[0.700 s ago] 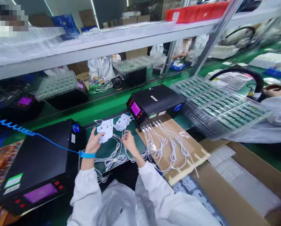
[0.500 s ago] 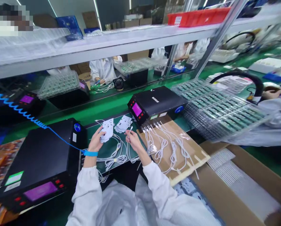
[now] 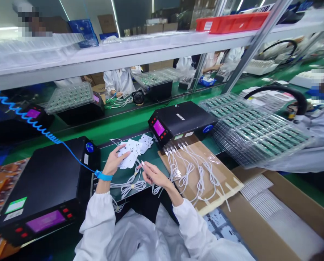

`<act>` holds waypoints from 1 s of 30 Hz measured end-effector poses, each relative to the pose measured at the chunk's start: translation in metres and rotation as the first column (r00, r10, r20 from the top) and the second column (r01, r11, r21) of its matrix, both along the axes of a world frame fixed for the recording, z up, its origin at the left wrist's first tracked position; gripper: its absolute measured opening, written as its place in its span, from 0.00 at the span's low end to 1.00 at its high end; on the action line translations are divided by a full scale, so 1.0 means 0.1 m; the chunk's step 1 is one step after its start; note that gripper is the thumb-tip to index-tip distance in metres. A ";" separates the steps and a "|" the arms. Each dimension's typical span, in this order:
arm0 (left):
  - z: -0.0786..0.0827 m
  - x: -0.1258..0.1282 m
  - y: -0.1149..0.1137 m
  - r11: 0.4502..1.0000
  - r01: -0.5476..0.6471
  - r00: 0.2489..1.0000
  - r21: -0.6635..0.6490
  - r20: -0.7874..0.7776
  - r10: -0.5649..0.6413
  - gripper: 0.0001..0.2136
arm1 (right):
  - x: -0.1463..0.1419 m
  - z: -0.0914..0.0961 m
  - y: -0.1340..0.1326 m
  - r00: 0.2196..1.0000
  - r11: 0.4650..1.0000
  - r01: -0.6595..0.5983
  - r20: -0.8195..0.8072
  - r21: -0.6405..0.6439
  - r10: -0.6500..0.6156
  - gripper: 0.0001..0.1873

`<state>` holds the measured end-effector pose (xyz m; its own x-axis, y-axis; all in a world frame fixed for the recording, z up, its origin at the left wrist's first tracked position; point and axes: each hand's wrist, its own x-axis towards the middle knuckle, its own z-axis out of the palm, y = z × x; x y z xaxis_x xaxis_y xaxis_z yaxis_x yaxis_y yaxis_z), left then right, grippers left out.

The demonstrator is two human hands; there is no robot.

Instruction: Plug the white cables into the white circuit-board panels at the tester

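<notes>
My left hand (image 3: 113, 164) holds a small stack of white circuit boards (image 3: 129, 156) above the dark green mat (image 3: 153, 154); a blue wrist strap (image 3: 103, 176) with a coiled blue cord (image 3: 28, 119) circles that wrist. My right hand (image 3: 154, 174) pinches the plug end of a white cable (image 3: 140, 165) just right of the boards. More bundled white cables (image 3: 131, 185) lie on the mat under both hands. A second pile of white boards (image 3: 145, 141) rests farther back.
A black tester with a purple screen (image 3: 178, 119) feeds several white cables (image 3: 194, 170) lying on cardboard (image 3: 227, 183). Another black tester (image 3: 46, 181) sits at left. Clear trays of green boards (image 3: 249, 127) stack at right, an open carton (image 3: 284, 214) below. Other people in white coats work behind and at right.
My left hand has tilted the white boards flatter and lowered them slightly. My right hand has dropped and moved left, bringing the cable plug close to the boards.
</notes>
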<state>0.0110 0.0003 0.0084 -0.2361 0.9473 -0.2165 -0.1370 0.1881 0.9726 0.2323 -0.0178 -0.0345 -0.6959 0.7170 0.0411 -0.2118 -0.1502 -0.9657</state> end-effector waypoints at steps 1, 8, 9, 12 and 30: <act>0.03 -0.01 -0.01 0.999 0.035 0.999 0.006 -0.024 -0.035 0.39 | -0.01 0.02 -0.01 1.000 1.000 -0.008 -0.017 0.006 0.009 0.27; 0.09 -0.05 -0.05 0.992 0.122 0.991 0.006 -0.051 -0.122 0.38 | -0.01 0.04 0.00 0.999 0.998 0.038 -0.012 -0.053 -0.039 0.28; 0.10 -0.05 -0.06 0.993 0.119 0.992 0.001 -0.054 -0.119 0.38 | 0.01 0.04 -0.01 0.999 0.997 -0.020 -0.038 -0.071 0.017 0.29; 0.12 -0.05 -0.08 0.993 0.114 0.991 -0.010 -0.069 -0.114 0.38 | 0.04 0.03 -0.02 0.984 0.983 -0.149 -0.113 -0.102 0.138 0.29; 0.15 -0.04 -0.17 0.992 0.122 0.985 -0.023 -0.122 -0.124 0.39 | -0.07 0.02 -0.04 0.984 0.982 0.166 0.075 -0.086 -0.160 0.33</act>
